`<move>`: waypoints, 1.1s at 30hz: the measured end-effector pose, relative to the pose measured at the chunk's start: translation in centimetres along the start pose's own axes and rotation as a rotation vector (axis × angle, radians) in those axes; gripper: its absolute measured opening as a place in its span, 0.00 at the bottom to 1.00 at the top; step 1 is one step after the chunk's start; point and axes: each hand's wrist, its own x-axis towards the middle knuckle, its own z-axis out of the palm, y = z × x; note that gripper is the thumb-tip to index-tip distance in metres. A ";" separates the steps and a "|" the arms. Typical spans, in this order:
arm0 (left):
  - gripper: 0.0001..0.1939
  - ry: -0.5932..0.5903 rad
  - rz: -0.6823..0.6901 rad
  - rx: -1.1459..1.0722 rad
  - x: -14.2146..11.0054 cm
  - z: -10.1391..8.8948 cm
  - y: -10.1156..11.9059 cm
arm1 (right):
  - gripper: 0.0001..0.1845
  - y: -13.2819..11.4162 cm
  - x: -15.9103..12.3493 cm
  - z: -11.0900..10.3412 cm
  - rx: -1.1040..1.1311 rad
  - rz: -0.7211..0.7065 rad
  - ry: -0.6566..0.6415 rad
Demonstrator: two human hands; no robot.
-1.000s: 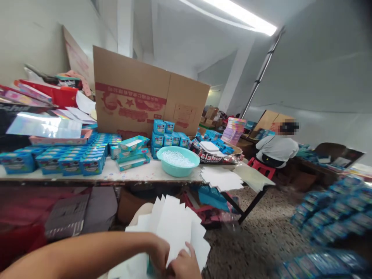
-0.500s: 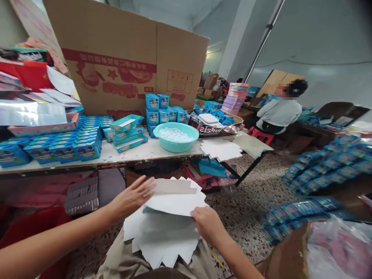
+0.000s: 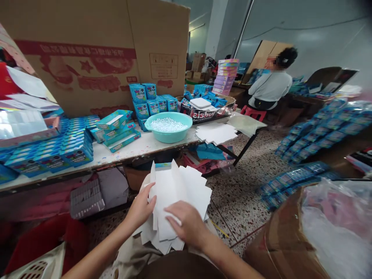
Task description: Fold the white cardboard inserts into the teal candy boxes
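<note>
Left grip point(image 3: 141, 208): half closed, pinching the edge of the white card sheets point(image 3: 170, 193).
Right grip point(image 3: 186, 224): open, lying flat on that fanned stack.
Sheets: over my lap, bottom middle, below the desk point(image 3: 151, 149).
Tip: press lightly, keeps the edges even.

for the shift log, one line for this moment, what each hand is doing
left hand: grips edge of fanned white paper sheets | right hand: lies flat on sheets | position: over lap
</note>
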 end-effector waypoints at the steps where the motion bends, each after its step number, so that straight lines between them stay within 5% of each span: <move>1: 0.21 -0.014 0.021 0.002 0.4 -0.4 -0.1 | 0.13 1.2 -0.6 -1.1 -0.030 -0.023 0.040; 6: 0.19 0.062 0.369 0.151 0.1 -3.5 -0.5 | 0.25 5.5 -2.1 -4.7 -0.293 -0.134 -0.156; 10: 0.18 -0.236 0.822 0.332 -1.4 -4.8 -1.4 | 0.16 5.8 -1.4 -3.1 -0.319 -0.299 -0.305; 13: 0.11 -0.351 0.979 0.435 -1.9 -4.4 -2.0 | 0.03 5.9 -1.0 -1.6 -0.324 -0.389 -0.329; 22: 0.12 -0.038 0.883 0.227 -2.1 -2.5 -5.3 | 0.08 8.6 -2.3 -2.2 -0.041 -0.292 -0.082; 30: 0.07 0.228 0.519 0.084 -3.5 -1.3 -3.2 | 0.11 8.5 -2.3 -1.4 0.147 0.002 0.021; 33: 0.06 0.368 0.519 0.170 -2.8 0.5 -4.2 | 0.12 10.1 -1.4 -0.2 0.129 -0.042 0.059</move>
